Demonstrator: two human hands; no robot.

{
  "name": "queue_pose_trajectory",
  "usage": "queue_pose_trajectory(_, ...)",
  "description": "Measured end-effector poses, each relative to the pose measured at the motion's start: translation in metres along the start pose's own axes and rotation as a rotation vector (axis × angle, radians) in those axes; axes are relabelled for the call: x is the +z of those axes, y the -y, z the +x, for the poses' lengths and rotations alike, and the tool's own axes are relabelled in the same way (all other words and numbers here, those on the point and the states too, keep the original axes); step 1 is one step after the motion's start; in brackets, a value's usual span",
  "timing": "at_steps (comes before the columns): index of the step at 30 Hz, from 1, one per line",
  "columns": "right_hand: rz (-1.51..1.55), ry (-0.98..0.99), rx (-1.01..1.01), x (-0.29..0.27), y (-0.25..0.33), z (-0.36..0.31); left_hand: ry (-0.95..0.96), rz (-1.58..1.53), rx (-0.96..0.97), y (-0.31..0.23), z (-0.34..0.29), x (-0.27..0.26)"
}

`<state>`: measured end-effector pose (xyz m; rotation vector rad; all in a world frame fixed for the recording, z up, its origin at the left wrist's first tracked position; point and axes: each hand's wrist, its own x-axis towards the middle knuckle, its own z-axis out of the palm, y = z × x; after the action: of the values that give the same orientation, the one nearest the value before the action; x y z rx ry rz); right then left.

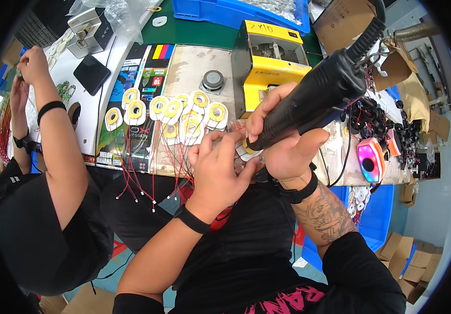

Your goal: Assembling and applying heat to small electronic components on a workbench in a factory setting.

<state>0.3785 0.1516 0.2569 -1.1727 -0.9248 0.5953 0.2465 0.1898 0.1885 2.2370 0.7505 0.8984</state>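
My right hand grips a thick black electric screwdriver with a cord at its upper end. The tool slants down to the left, its tip hidden near my left fingers. My left hand is closed, fingertips pinching a small white part just below the tool; most of that part is covered. Beside my left hand lies a heap of white pieces with yellow rings, their thin red and black wires hanging over the table's front edge. A round black speaker-like piece sits behind them.
A yellow and black machine stands behind the screwdriver. At the right are a lit pink and blue device and black wired parts. A blue bin sits below. At the left, a co-worker's arm reaches past a phone.
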Motion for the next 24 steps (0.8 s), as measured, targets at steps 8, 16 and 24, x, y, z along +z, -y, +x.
queue_pose_trajectory(8,-0.07,0.101,-0.081,0.004,-0.008,-0.012,-0.004,0.015,-0.002,-0.007,0.003,-0.007)
queue_pose_trajectory(16,0.046,0.055,-0.068,0.006,-0.003,-0.01,0.061,0.05,-0.052,-0.011,0.003,-0.011)
queue_pose_trajectory(24,0.192,-0.128,-0.195,-0.049,0.057,-0.023,-0.227,0.296,-0.027,0.016,0.042,-0.039)
